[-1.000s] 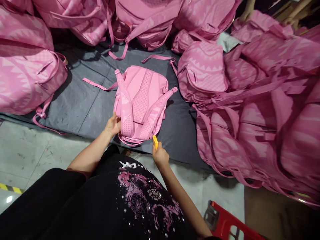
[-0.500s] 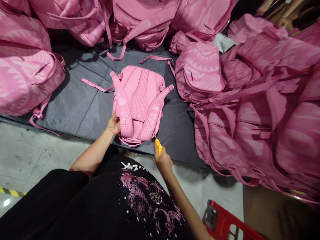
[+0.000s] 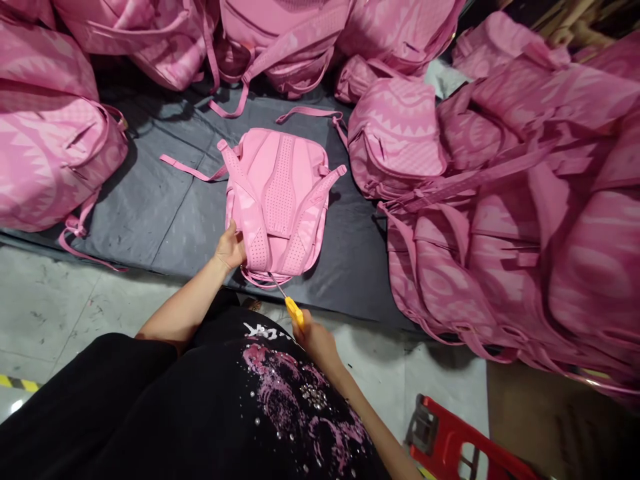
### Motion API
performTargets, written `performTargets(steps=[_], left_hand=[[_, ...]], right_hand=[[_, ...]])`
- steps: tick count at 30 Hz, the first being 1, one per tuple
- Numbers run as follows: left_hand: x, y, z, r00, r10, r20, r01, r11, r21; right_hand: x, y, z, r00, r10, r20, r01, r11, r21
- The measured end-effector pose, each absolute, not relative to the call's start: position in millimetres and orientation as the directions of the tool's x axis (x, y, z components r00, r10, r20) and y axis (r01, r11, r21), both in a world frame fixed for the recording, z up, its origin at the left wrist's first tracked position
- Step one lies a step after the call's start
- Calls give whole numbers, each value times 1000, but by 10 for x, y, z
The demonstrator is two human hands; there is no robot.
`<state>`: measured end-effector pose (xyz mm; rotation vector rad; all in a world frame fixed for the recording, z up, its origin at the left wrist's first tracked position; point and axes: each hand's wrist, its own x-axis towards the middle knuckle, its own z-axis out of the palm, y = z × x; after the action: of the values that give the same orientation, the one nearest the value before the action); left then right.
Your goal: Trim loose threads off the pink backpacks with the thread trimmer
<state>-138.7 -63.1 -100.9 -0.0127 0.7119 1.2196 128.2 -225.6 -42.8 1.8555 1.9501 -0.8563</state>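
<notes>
A pink backpack (image 3: 279,193) lies back-side up on a dark grey mat (image 3: 165,213), its shoulder straps facing me. My left hand (image 3: 231,248) is closed on the backpack's near left corner. My right hand (image 3: 314,339) is closed on a small yellow-handled tool (image 3: 293,311). The tool's thin metal tip points toward the bag's near edge, close to the top loop. The hand itself sits just off the mat, over my black shirt.
Piles of pink patterned backpacks ring the mat: on the left (image 3: 50,153), along the back (image 3: 280,40) and a large heap on the right (image 3: 510,200). Pale floor (image 3: 65,300) lies in front of the mat. A red plastic stool (image 3: 460,447) stands at lower right.
My right hand has drawn back toward me and to the left with the yellow tool, away from the bag's near right corner. My left hand has kept its grip.
</notes>
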Motion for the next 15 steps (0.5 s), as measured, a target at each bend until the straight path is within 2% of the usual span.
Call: performTargets(steps=[4,9,12,15], left_hand=[[-1411,-717,-831,165,834,-527,-817,415,401],[-1373,-824,-747,41,816,-577,-785,384,486],[-1365,-845,-762,40,829,-558,-786,371,494],[-1363,-846,-798,68,834,-547,-777,389,496]], right_hand=[[1148,-2083,-383,-101,739,-666,989,0,-150],[1138,-2141,-395,-114,740,-663,993,66,-98],[1135,-2136,-457,-67,757,-649,998,51,-44],[1140,-2105,-515,-48,741,-669,999,19,-50]])
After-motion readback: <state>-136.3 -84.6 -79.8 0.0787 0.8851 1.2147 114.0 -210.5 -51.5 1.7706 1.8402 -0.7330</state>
